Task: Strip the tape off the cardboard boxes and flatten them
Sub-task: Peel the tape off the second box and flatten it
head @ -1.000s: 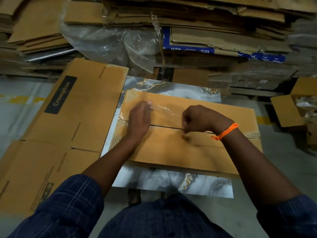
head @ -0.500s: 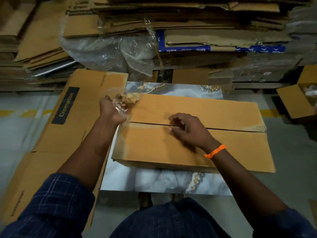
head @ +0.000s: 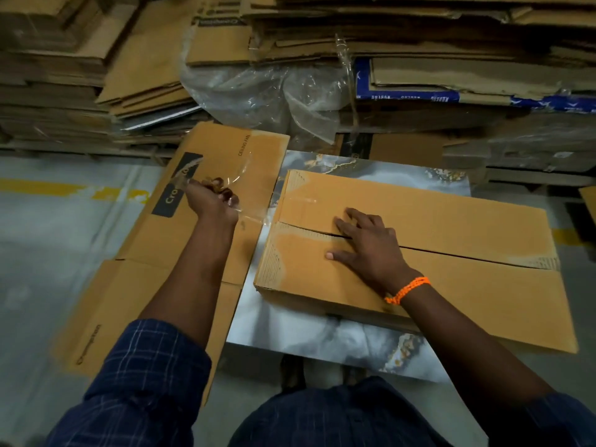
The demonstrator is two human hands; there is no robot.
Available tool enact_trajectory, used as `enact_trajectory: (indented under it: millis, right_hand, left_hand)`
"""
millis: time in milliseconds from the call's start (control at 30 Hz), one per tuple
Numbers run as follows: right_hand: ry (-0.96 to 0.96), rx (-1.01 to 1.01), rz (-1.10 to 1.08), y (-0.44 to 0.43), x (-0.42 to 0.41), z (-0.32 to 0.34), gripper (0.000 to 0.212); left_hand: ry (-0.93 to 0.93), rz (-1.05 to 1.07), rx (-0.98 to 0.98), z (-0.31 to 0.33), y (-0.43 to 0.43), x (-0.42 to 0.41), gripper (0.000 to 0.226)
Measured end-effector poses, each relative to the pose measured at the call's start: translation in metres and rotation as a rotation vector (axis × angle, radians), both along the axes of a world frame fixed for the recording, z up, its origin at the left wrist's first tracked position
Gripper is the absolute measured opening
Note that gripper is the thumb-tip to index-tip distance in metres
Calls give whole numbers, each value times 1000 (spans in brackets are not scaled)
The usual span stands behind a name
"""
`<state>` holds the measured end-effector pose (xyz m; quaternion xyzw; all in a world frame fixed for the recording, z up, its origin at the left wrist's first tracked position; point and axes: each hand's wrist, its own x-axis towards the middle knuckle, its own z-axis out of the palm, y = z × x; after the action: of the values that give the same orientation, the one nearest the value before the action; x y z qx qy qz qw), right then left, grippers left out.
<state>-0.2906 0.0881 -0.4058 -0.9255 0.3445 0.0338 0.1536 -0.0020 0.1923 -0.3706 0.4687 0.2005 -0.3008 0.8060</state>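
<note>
The right grip [head: 364, 250], fingers spread flat, presses on the closed brown cardboard box [head: 451, 217] lying on the marble-patterned worktop [head: 322, 337]. The left grip [head: 213, 201] clutches a crumpled strip of clear tape [head: 219, 183] (a loose end trails toward the box) over a flattened brown printed carton [head: 154, 246].

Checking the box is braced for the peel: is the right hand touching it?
Touching. The head view shows the right hand lying flat on top of the box, spread across the slit between its flaps, with no gap beneath.
</note>
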Motion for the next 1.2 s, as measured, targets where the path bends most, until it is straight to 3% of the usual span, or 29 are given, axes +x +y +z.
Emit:
enact_trajectory:
  millis: [100, 233, 333, 367, 467, 533, 633, 700, 767, 867, 967, 1033, 1133, 1167, 1200]
  right_hand:
    - [-4, 20, -10, 1, 0, -1, 79]
    - [7, 26, -25, 4, -1, -2, 80]
    - [7, 37, -23, 5, 2, 0, 79]
    - [8, 40, -26, 6, 4, 1, 79]
    - [21, 14, -51, 11, 13, 7, 80]
    - [-40, 100, -57, 16, 21, 16, 94]
    - [-470, 520, -74, 33, 37, 43, 126]
    - [-674, 479, -15, 43, 50, 57, 133]
    - [-704, 270, 70, 46, 59, 63, 121]
    - [-811, 90, 82, 37, 50, 68, 80]
    - [-873, 75, 130, 27, 32, 71, 59]
    - [-828, 132, 90, 26, 27, 73, 60]
    - [-872, 203, -96, 28, 25, 72, 54]
    - [-916, 217, -178, 31, 24, 72, 48]
    - [-967, 273, -276, 35, 22, 75, 37]
  left_hand:
    - [26, 126, 146, -14, 4, 4, 39]
    - [-265, 45, 659, -34, 52, 47, 30]
    - [-300, 116, 522, -9, 83, 76, 40]
    - [-341, 48, 474, -3, 85, 81, 40]
    - [-474, -469, 334, 23, 60, 50, 15]
    - [-555, -751, 261, 44, 38, 10, 10]
    - [-616, -1030, 188, 73, 14, -42, 20]
    - [-648, -1214, 194, 84, 5, -63, 29]
    - [-642, -1367, 178, 93, 1, -78, 35]
    - [-570, -1458, 3, 101, -1, -87, 28]
    - [-471, -1454, -161, 93, 2, -86, 32]
    - [-735, -1314, -33, 79, -1, -96, 24]
    - [-1314, -900, 254, 57, -8, -117, 11]
    - [-1396, -795, 278, 53, -8, -124, 11]
    - [-1365, -714, 266, 51, -9, -130, 13]
